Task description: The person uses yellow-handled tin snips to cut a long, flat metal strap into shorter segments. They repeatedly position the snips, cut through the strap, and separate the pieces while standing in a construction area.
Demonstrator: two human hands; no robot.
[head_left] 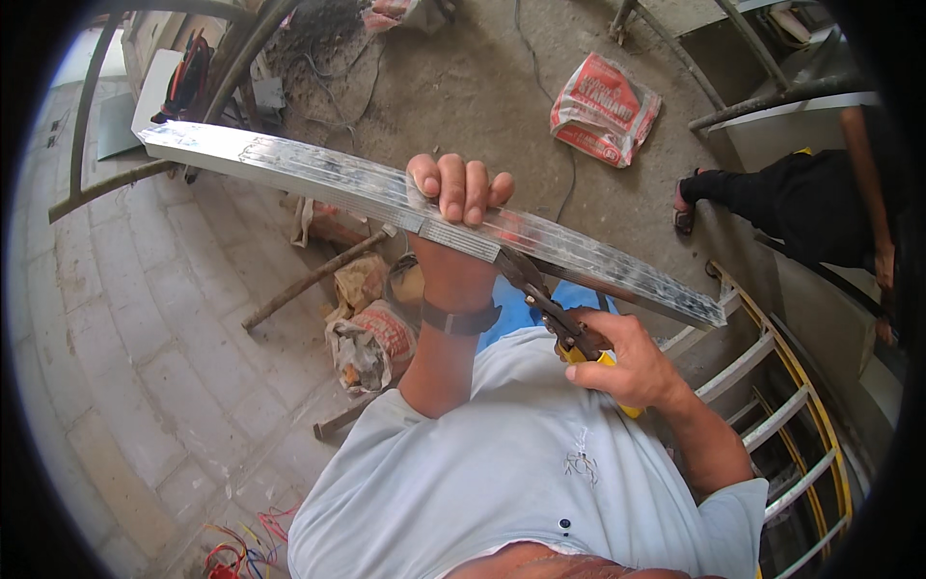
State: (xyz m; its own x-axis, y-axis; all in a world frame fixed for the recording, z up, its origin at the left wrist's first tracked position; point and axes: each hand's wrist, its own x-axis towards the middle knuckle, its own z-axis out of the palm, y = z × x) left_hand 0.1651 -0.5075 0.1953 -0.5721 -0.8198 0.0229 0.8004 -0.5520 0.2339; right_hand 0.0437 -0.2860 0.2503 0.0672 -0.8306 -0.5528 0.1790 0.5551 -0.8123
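A long, shiny galvanized metal channel point(318, 172) slants across in front of me, its left end higher in the picture than its right. My left hand point(458, 188) grips it near the middle, fingers curled over the far edge. Dark tin snips point(550, 304) with yellow handles are in my right hand point(622, 357), which is closed around them close to my chest. The blades meet the channel's near side just right of my left wrist; whether they bite into the metal I cannot tell. A dark watch point(461, 317) is on my left wrist.
A yellow-edged ladder point(834, 463) stands at my right. Metal scaffold tubes point(256, 58) rise at the far left and far right. Below lie a red-and-white cement bag point(606, 108), crumpled sacks point(371, 338) and cables. Another person in dark clothes point(820, 207) is at the right.
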